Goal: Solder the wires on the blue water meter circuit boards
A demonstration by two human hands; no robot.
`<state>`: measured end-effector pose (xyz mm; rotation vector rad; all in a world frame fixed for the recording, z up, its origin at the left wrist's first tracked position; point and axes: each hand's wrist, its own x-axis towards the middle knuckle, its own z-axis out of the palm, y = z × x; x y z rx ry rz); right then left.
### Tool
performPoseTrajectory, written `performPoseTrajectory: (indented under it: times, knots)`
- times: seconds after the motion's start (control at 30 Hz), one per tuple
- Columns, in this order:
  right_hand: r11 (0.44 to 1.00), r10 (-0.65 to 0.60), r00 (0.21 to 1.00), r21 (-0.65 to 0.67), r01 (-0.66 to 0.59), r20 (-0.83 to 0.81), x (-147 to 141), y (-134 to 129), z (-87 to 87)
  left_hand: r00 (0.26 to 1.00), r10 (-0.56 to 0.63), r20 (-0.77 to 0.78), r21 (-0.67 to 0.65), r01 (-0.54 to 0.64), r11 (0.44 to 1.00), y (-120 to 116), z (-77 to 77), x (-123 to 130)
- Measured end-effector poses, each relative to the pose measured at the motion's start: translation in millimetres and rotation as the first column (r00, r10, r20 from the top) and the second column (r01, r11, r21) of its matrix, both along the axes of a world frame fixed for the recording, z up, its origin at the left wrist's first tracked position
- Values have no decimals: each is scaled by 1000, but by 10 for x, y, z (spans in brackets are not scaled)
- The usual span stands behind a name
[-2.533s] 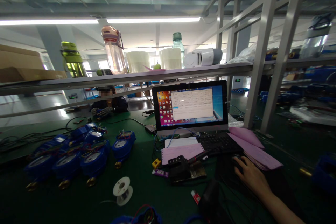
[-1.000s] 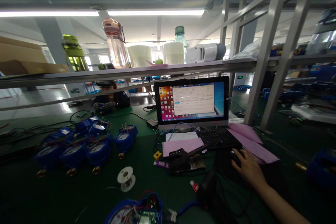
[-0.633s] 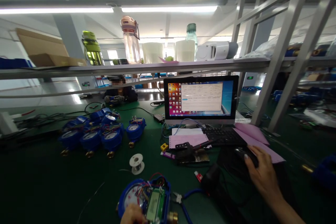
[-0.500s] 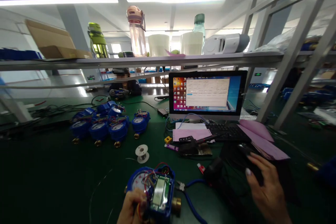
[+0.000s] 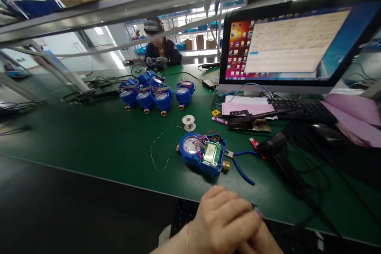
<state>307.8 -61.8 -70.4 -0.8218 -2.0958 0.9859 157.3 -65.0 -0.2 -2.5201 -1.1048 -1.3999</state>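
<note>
The right hand (image 5: 262, 240) has come off the mouse (image 5: 326, 133), the left hand (image 5: 220, 218) off the opened water meter (image 5: 201, 155); handling seems paused; left fingers curl, pressed together, over the right, whose fingers I cannot tell; the meter lies beside blue-handled cutters (image 5: 230, 154) on the bench (image 5: 119, 139)

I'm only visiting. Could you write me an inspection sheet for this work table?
Surface: green tabletop, near edge in view.
Job's things: opened blue meter, insides exposed; blue-handled pliers beside it; more blue meters farther back.
Clutter: wire spool, purple tube, papers.
Hands: left hand folded over right hand, which is mostly hidden; held objects: nothing seen.
Cables: black cables tangled at far left; more beside a black handheld device.
Surroundings: lit screen; shelf overhead; gloved person across the table.
</note>
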Motion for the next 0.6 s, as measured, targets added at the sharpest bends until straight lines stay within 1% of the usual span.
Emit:
performPoseTrajectory:
  times: [0.03,0.07,0.1,0.13,0.17,0.2,0.23,0.27,0.3,0.33,0.37,0.43,0.47,0.5,0.53,0.57,0.6]
  knots:
    - [999,-31,999,-43,32,23,62,70,-5,1000,25,17,-29,-24,999,2,-17,-72]
    - [991,-88,994,-98,93,58,137,169,-7,997,61,43,-46,-59,997,16,-36,-170]
    - [970,-161,980,-162,179,116,215,289,-8,991,108,78,-59,-104,993,48,-56,-296]
    - [932,-264,947,-206,300,184,291,422,-9,979,160,130,-70,-152,986,99,-73,-446]
    - [886,-352,899,-218,409,259,359,557,-15,960,204,190,-106,-187,977,169,-88,-615]
    - [848,-416,846,-192,493,333,414,684,-27,935,261,241,-195,-217,956,260,-96,-797]
    - [823,-473,795,-131,552,380,455,793,-48,914,298,277,-259,-228,939,366,-99,-981]
    - [811,-515,756,-56,582,405,483,878,-81,918,318,238,-354,-223,908,483,-94,-1157]
    - [804,-550,729,23,594,408,498,936,-124,941,305,147,-455,-209,866,606,-83,-1314]
    - [797,-581,712,99,595,394,503,966,-176,969,239,66,-546,-165,821,728,-69,-1444]
    - [790,-603,702,167,590,378,502,972,-235,990,142,27,-631,-93,770,842,-54,-1540]
    - [780,-626,684,270,565,376,492,935,-356,999,-40,13,-745,36,666,1027,-30,-1632]
    - [774,-633,673,313,550,383,487,906,-410,993,-113,19,-768,87,634,1091,-24,-1635]
    - [766,-642,663,353,537,385,483,878,-457,987,-162,19,-774,117,622,1133,-22,-1617]
    - [757,-652,656,385,529,380,482,856,-494,981,-192,9,-767,130,628,1152,-25,-1586]
    - [745,-663,652,409,527,368,483,842,-522,980,-201,-6,-752,128,647,1146,-30,-1548]
    - [733,-674,652,427,529,347,485,837,-543,982,-186,-22,-734,110,670,1116,-38,-1506]
